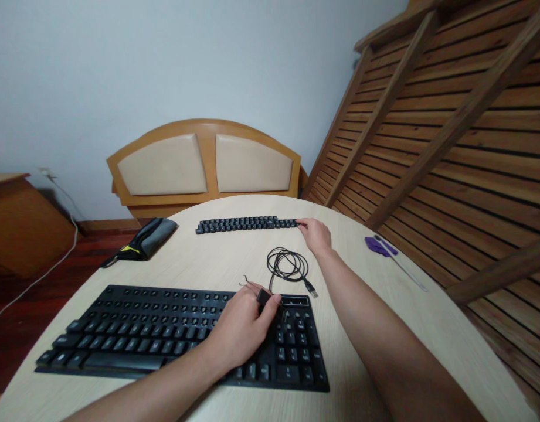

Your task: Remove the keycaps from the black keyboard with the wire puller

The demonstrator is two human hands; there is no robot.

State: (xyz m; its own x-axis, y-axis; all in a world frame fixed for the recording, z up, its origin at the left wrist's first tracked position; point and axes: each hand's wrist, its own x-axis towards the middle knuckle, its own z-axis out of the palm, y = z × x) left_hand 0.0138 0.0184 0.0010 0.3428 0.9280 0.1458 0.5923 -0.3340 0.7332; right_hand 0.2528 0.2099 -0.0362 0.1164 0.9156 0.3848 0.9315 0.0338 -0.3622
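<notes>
The left hand (pixel 241 325) lies over the keyboard (pixel 182 332) in the lower centre of the frame, its thumb and fingers closed on a black puller (pixel 263 297) with thin wire prongs pointing up and left. The keyboard spans the lower left to lower centre; its upper rows in the main block show bare sockets, while the lower rows and the number pad carry keys.

The right hand (pixel 316 234) reaches to the centre of the frame, where loose keycaps (pixel 238 224) stand side by side in tight rows. Its fingers are narrow at the right end of these rows; whether they pinch a keycap or only touch it, one cannot tell.

A coiled cable (pixel 308 266) with a USB plug (pixel 311 288) lies between the two hands, just behind the keyboard. On the left of the worktop (pixel 208 264) rests a dark pouch (pixel 149 237) with a yellow patch. Near the right edge, a thin stick (pixel 401 265) lies partly over a purple cloth (pixel 377 246). A headboard (pixel 210 158) stands beyond, and wooden slats (pixel 437 140) fill the upper right.
</notes>
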